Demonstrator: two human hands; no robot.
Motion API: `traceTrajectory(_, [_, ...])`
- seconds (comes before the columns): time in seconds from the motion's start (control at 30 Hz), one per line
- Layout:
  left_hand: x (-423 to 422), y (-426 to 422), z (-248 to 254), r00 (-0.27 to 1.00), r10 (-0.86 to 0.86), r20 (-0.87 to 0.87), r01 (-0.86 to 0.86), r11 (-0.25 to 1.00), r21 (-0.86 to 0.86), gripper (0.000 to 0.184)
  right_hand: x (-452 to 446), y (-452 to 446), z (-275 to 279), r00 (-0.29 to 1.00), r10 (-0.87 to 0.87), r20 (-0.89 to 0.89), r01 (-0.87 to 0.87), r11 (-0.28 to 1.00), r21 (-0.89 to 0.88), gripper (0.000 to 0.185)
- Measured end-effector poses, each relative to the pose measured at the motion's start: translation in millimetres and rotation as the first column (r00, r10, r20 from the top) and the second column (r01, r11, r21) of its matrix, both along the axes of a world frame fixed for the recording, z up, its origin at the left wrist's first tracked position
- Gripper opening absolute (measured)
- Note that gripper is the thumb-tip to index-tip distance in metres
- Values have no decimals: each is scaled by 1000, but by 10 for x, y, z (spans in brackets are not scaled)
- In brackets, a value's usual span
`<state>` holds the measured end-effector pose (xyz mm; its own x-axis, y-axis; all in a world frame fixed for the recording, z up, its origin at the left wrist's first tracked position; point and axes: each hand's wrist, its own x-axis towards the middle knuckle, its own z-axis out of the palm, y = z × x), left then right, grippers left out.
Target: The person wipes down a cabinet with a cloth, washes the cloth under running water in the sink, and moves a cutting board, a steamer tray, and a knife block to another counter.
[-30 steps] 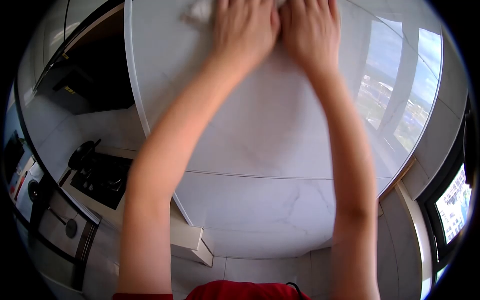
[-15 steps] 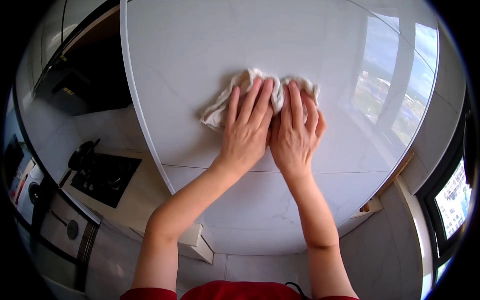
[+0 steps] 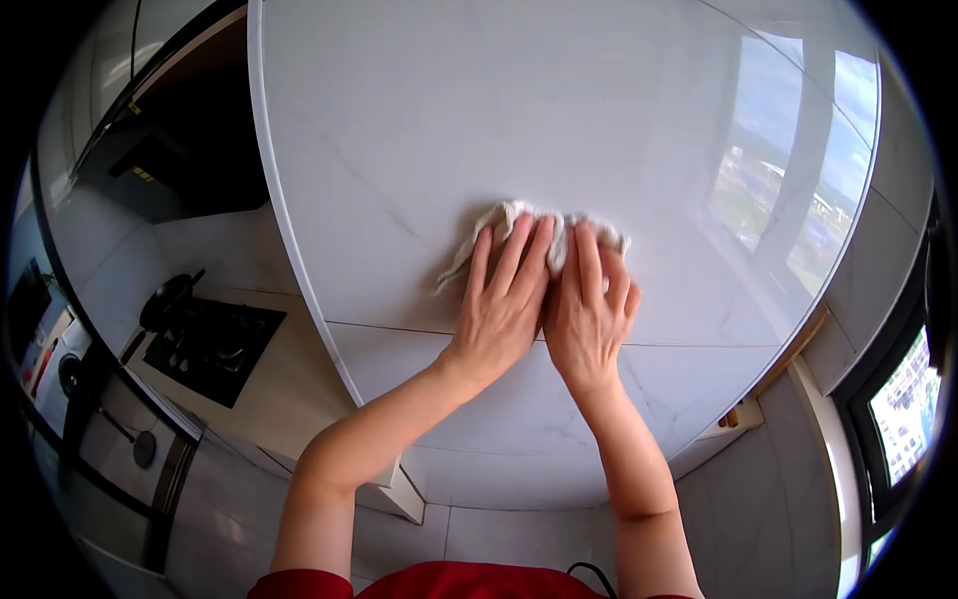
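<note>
A crumpled whitish cloth (image 3: 514, 211) is pressed against the glossy white marbled wall panel (image 3: 399, 120), just above a horizontal tile seam. My left hand (image 3: 499, 314) holds its left part to the surface, fingers stretched upward over the fabric. Close beside it, my right hand (image 3: 589, 319) grips the right part, with its fingers slightly bent. The two hands touch or nearly touch at the thumbs, and the palms hide the lower part of the cloth.
On the left, a black gas hob (image 3: 215, 349) with a dark pan (image 3: 170, 299) is set in a beige counter (image 3: 264, 409), below a black range hood (image 3: 200, 165). A dark-framed window (image 3: 903, 419) is at the right. Window reflections show on the panel.
Both hands have slid down the panel together with the cloth, closer to the horizontal seam. The cloth looks more bunched up than before.
</note>
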<state>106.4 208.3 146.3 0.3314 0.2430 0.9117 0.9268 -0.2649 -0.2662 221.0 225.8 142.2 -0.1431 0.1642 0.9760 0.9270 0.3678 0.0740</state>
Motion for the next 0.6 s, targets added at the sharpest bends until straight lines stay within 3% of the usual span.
traceTrajectory(0.07, [4, 27, 273, 1000, 3, -16, -2, 999, 32, 26, 0, 33, 266, 1000, 21, -20, -20, 999, 39, 43])
traceTrajectory(0.13, [7, 19, 238, 1000, 14, -6, -14, 1000, -13, 25, 4, 47, 241, 999, 30, -21, -29, 999, 44, 44])
traceTrajectory(0.23, [-19, -23, -297, 999, -16, 37, 19, 995, -98, 24, 54, -52, -203, 998, 4, 70, -2, 1000, -26, 45])
traceTrajectory(0.3, [-76, -45, -574, 1000, 12, 25, -7, 984, -179, 32, 114, -80, -407, 990, 56, 133, -44, 994, -96, 47])
traceTrajectory(0.37, [-124, -88, -516, 1000, 17, -15, -20, 977, -210, 46, 57, 5, -450, 985, 127, 112, -116, 988, -106, 49])
traceTrajectory(0.4, [-194, -39, -521, 1000, -2, 0, 2, 989, -149, 48, 43, 23, -420, 979, 158, 132, -142, 982, -124, 51])
traceTrajectory(0.53, [-479, 31, -137, 998, -4, 59, 6, 999, -36, 53, -144, 39, 198, 939, 247, 238, -219, 966, -137, 55])
traceTrajectory(0.6, [-717, 19, 260, 993, 38, 113, -40, 999, 13, 57, -423, 65, 663, 942, 210, 264, -217, 976, -1, 56])
